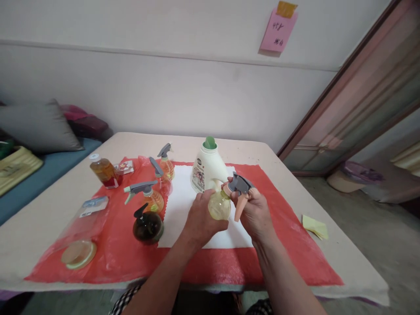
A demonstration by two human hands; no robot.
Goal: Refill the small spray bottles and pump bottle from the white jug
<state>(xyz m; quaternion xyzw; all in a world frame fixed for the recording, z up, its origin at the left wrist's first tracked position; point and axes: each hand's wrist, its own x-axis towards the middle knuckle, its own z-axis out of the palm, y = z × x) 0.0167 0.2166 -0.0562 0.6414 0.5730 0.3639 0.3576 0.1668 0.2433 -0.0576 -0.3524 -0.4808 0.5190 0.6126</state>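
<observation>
A pale yellow spray bottle (219,205) is showing a grey head with a peach trigger. A red mat (278,245) and white cloth (179,210) are covering the beige bench (344,258); sticky notes (315,226) are looking yellow.

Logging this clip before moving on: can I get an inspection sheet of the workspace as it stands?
Surface: table with red mat and white cloth.
Job's things: yellow spray bottle, its grey trigger head with a pink lever.
Clutter: four more spray bottles at left, white jug, capped bottle, plastic bag, yellow notes.
Grips: left hand around the bottle's body; right hand on the head.
Cables: nothing seen.
Surroundings: wall with pink note, cushions at left, glass door at right.
</observation>
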